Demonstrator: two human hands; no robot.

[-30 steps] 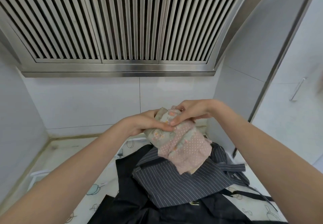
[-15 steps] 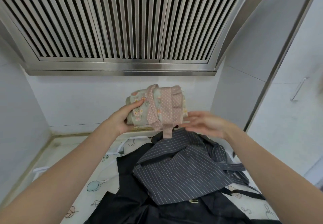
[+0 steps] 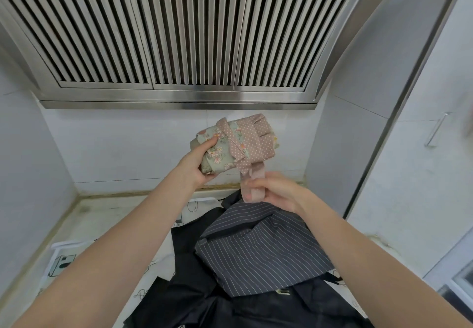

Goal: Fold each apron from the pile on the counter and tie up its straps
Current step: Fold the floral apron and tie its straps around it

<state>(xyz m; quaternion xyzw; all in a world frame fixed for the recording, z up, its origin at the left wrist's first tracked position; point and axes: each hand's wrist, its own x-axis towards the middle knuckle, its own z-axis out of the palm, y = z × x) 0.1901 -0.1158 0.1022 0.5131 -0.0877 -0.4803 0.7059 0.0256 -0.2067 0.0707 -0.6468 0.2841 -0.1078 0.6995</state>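
Both hands were raised above the counter's back edge. The left hand (image 3: 197, 164) gripped the folded floral apron (image 3: 231, 146) from its left end, thumb on top, fingers curled beneath and hidden by the bundle. That bundle hung in the air in front of the white wall tiles (image 3: 122, 148), just under the lip of the steel hood (image 3: 179, 46), with open room all round it. A pink dotted strap (image 3: 252, 187) wrapped across the bundle and dropped from its lower edge into the right hand (image 3: 279, 194), which pinched the loose end between thumb and fingers; the fingertips themselves were hard to make out behind the strap.

Below the hands, a grey striped apron (image 3: 258, 256) lay crumpled on top of a black apron (image 3: 204, 302), both heaped toward the counter's right side and front edge. The black one ran off the bottom of the view. A printed mat (image 3: 64, 258) covered the counter (image 3: 107, 207) to the left, partly hidden by the left forearm, with bare surface showing along the back left corner. A cabinet door (image 3: 409, 174) with a handle stood at the right, its lower part cut off.
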